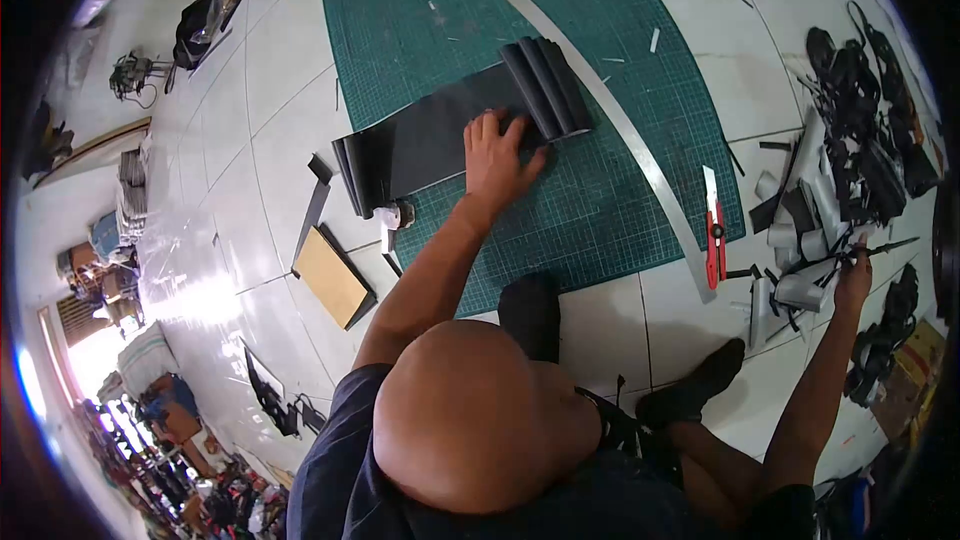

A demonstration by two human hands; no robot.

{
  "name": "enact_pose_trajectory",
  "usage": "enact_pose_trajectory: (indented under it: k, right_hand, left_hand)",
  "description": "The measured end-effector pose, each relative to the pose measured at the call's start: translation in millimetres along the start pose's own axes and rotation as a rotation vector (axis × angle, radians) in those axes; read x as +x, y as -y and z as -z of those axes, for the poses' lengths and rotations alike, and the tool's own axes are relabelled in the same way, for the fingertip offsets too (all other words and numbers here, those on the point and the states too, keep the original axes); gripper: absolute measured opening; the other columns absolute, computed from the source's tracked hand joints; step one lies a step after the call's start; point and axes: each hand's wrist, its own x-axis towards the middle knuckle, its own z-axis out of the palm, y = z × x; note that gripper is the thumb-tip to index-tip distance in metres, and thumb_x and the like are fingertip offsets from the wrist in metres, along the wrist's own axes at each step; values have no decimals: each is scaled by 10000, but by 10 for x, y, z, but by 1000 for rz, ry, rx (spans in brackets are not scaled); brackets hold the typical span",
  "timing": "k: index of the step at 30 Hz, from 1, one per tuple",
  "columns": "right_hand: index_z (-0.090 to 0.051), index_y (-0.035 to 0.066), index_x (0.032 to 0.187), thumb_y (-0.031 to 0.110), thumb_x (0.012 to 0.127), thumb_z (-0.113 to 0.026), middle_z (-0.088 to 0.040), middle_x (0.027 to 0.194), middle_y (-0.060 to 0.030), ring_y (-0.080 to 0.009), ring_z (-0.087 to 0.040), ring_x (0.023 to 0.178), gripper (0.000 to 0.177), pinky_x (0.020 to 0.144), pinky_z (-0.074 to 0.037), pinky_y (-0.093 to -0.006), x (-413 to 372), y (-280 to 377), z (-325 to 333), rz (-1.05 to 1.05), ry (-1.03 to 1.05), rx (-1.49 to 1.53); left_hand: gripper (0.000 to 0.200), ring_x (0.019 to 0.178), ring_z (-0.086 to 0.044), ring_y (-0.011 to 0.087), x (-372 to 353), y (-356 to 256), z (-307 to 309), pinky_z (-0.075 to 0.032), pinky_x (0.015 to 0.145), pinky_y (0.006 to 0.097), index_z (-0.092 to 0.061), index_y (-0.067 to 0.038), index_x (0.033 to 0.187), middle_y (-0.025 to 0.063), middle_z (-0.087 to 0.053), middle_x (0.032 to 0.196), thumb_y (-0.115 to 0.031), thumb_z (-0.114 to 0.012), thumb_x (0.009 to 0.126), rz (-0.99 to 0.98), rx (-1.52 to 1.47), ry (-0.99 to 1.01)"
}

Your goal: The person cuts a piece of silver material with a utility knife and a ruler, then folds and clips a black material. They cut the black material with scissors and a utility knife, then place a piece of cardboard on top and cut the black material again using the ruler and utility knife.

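My left hand lies on a black sheet with its fingers apart, near the rolled right end of the sheet. The sheet's left end is rolled too, and it rests on a green cutting mat. At the far right, my right hand is closed on a thin, dark, pointed thing beside a heap of black and grey scraps. A long metal ruler crosses the mat. Near the mat's right edge lies a red cutter with its blade out.
A tan block and a small roll of tape lie left of the mat. My feet, in dark socks, stand at its near edge. Bags and piled goods line the far left. Cardboard lies at the lower right.
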Motion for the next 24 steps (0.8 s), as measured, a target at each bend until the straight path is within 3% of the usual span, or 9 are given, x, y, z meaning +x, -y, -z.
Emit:
enact_pose_trajectory:
  k: [1, 4, 5, 8, 11, 14, 18, 22, 24]
  right_hand:
    - [-665, 15, 1162, 340, 1035, -622, -660, 1066, -81, -198, -613, 965, 352, 879, -476, -343, 163, 18, -62, -41, -55, 59]
    - [-674, 32, 1191, 393, 1013, -647, -683, 1041, -74, -189, -617, 970, 403, 860, -473, -339, 293, 19, -183, 136, 153, -95]
    - [-708, 49, 1136, 452, 995, -661, -687, 987, -50, -177, -594, 915, 430, 848, -453, -325, 170, 82, -368, 125, -12, -28]
    - [-707, 76, 1062, 522, 967, -682, -665, 892, -25, -149, -568, 788, 458, 755, -440, -304, 96, 244, -655, 128, -122, 193]
    - [-661, 113, 981, 585, 926, -706, -623, 853, 5, -123, -546, 732, 477, 689, -429, -294, -430, 664, -1099, 51, -179, 239]
    - [-612, 145, 854, 603, 890, -741, -560, 770, 30, -104, -506, 669, 478, 640, -411, -286, -678, 838, -1362, 137, -159, 191]
    - [-588, 144, 812, 559, 878, -778, -477, 661, 45, -108, -463, 594, 461, 589, -403, -276, -690, 762, -1576, 246, -103, 94]
    - [-600, 120, 775, 471, 887, -798, -448, 631, 52, -108, -438, 539, 419, 502, -388, -263, -723, 667, -1638, 266, -115, -33]
    - [-596, 108, 796, 452, 888, -800, -474, 650, 38, -100, -468, 538, 411, 504, -398, -255, -702, 587, -1634, 296, -174, -128]
  left_hand:
    - [520, 1258, -489, 411, -7, 1, 18, -360, 1097, 536, -661, -87, 1233, 211, -549, 1290, -326, -793, 791, 9, -11, 6]
    - [559, 1291, -473, 419, -25, 17, 82, -335, 1134, 556, -629, -87, 1283, 214, -541, 1304, -323, -784, 801, 3, -44, 29]
    - [575, 1299, -471, 419, -22, 23, 99, -326, 1147, 559, -612, -84, 1302, 213, -540, 1307, -325, -779, 807, 11, -80, 34]
    - [620, 1320, -465, 416, -61, 84, 163, -300, 1183, 561, -566, -75, 1352, 206, -536, 1323, -321, -770, 821, 45, -216, 34]
    - [641, 1327, -468, 406, -100, 125, 268, -302, 1193, 542, -544, -68, 1373, 195, -538, 1342, -292, -779, 820, 70, -356, -19]
    - [644, 1321, -477, 393, -176, 227, 430, -341, 1162, 516, -548, -62, 1368, 186, -550, 1345, -255, -799, 807, 107, -314, -160]
    - [661, 1279, -509, 379, -362, 538, 843, -402, 1089, 496, -550, -37, 1357, 186, -571, 1328, -231, -823, 788, 217, -112, -417]
    - [629, 1224, -534, 377, -580, 890, 1127, -412, 1074, 469, -565, -28, 1336, 189, -586, 1284, -223, -822, 796, 367, -104, -506]
    - [575, 1189, -559, 362, -618, 871, 1190, -435, 1052, 456, -576, -26, 1320, 188, -593, 1253, -204, -803, 823, 385, -82, -435]
